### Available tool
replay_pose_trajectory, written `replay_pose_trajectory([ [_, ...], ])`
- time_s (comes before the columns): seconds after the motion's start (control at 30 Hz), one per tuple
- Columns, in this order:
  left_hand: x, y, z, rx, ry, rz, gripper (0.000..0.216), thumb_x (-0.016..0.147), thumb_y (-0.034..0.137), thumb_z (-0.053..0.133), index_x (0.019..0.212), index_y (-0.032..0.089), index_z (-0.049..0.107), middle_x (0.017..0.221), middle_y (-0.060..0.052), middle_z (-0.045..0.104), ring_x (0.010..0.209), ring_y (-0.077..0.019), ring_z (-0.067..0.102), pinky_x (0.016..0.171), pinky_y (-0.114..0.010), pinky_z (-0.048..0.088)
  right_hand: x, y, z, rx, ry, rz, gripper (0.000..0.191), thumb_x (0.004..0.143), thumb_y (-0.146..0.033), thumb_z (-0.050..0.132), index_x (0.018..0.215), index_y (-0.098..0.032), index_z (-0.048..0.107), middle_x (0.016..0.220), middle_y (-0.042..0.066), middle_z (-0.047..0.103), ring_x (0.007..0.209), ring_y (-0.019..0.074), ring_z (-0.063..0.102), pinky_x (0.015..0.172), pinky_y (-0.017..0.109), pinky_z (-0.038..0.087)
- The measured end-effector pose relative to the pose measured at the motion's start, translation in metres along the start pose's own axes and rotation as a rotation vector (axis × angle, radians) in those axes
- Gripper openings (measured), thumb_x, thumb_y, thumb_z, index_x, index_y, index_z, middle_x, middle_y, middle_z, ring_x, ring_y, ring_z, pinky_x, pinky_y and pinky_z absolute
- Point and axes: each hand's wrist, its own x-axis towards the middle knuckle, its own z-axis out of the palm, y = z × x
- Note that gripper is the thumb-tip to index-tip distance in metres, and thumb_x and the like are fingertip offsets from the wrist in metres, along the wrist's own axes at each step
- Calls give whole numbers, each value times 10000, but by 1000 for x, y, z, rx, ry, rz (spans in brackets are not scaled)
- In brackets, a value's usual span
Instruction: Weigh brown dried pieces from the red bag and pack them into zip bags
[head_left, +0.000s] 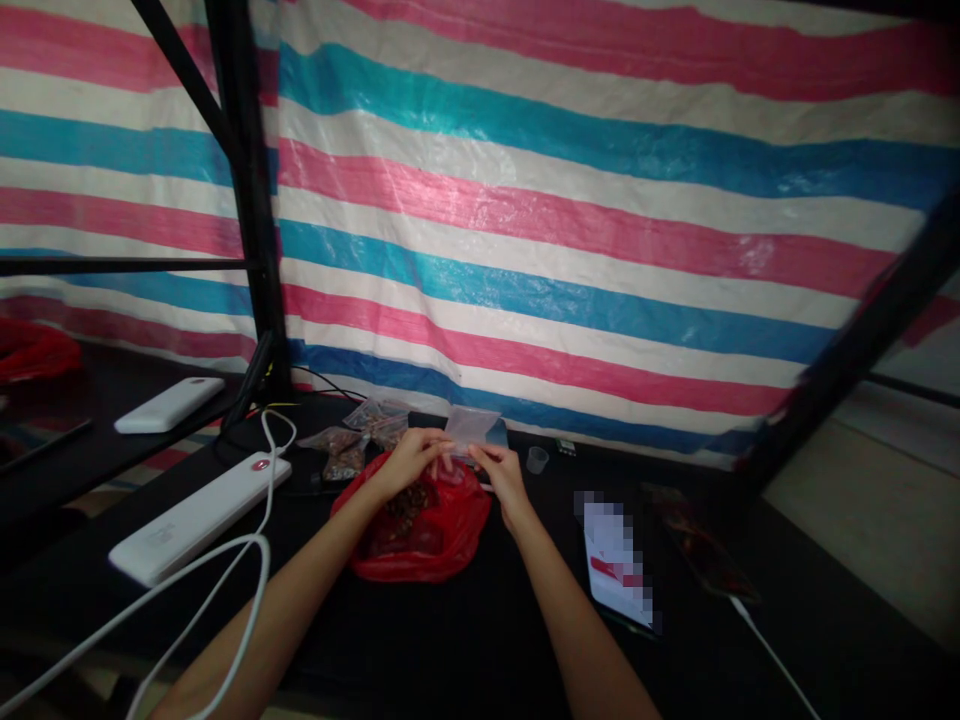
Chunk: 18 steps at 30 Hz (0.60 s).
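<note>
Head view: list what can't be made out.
In the head view:
Clear bag: lower edge partly covered by left hand and right hand.
Red bag: contents too small and dim to identify.
Lit phone: screen pixelated.
White cable at right: cut off by bottom edge.

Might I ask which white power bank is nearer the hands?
The power bank with a white cable at its end; the other power bank lies farther left.

Red bag (454, 548) on black table (480, 650)
</note>
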Motion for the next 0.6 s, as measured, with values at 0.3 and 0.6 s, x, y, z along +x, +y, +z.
replay_pose_trajectory([
  [0.3,1,4,-5,-11,33,-22,439,825,458,381,1032,104,539,553,5,594,332,-67,396,376,-176,283,9,-5,-11,74,36,-130,346,618,-479,597,638,-136,643,530,-8,572,397,62,416,406,195,334],
  [0.6,-16,-30,-72,892,286,-167,387,765,275,523,1145,212,492,1195,-56,529,1070,-237,465,877,-349,377,25,-10,-90,-142,567,-74,462,720,-456,471,1051,-136,510,685,23,619,426,104,475,428,220,314],
])
